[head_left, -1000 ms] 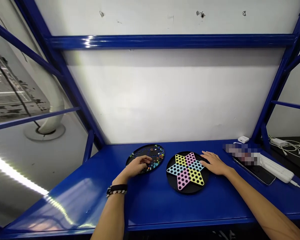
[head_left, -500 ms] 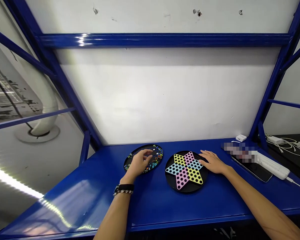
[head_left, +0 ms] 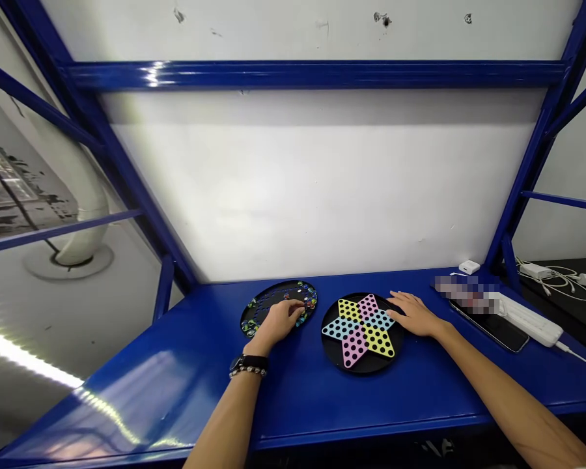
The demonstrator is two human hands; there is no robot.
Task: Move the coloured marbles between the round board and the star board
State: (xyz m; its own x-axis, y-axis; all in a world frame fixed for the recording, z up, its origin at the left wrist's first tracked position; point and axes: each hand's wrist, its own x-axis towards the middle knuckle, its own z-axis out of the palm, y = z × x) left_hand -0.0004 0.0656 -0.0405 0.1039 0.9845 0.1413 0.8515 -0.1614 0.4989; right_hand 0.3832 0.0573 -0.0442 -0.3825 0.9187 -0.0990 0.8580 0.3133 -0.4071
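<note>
Fig.: L hand [head_left: 277, 324] over loose marbles [head_left: 313, 301]; R hand [head_left: 413, 315] at star board [head_left: 359, 327].
Detail: marbles lie mostly round the edge of the L black tray [head_left: 273, 295], whose rim prob. stops them rolling off; L fingers curl down among those at the R side, but whether they pinch one can't be told. Star board sits in the R black tray [head_left: 389, 357], on the blue bench [head_left: 303, 407], approx. centred betw. both hands, prob. for easy reach. R hand: palm down, fingers extended, thumb apart, pinching nothing visible; rests at tray's R edge, poss. to steady it.
</note>
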